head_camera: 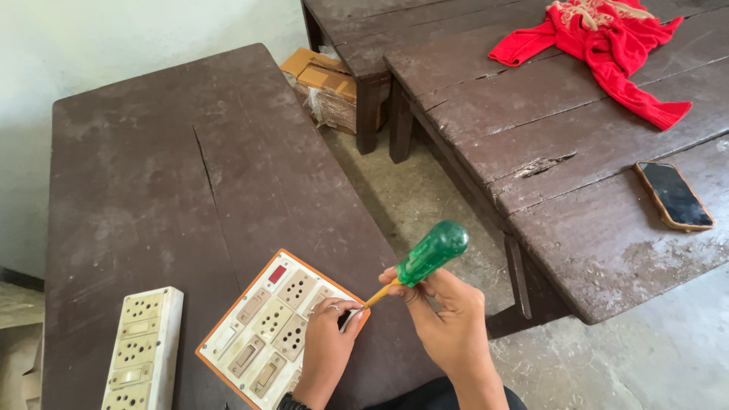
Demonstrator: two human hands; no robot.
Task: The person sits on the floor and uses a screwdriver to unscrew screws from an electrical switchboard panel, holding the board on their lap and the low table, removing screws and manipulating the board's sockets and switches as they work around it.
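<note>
We look down on our two bare hands at work over a switchboard (267,328), a cream panel of sockets and rocker switches on an orange backing, lying flat near the front edge of a dark, scuffed wooden table (167,175). Our right hand (448,323) has its fingers closed around a screwdriver (425,258) with a translucent green handle, gripping it low on the handle so that the rounded top stands clear above the knuckles; the yellow-orange shaft slants down and to the left from the fingertips, its tip meeting the board's right-hand corner. Our left hand (326,349) rests on that same corner with fingers curled, a ring on one of them, the fingertips pressing on the panel just beside the tool's tip; whether they pinch anything small we cannot tell. Left of the left hand, apart from the board, lies a long cream power strip (140,349) of sockets and switches. Well beyond the right hand's fingers, across a gap of concrete floor, a second wooden table (577,167) carries a crumpled red sweater (607,45) and a dark phone (673,195) lying face up, while cardboard boxes (323,80) sit on the floor between the tables
</note>
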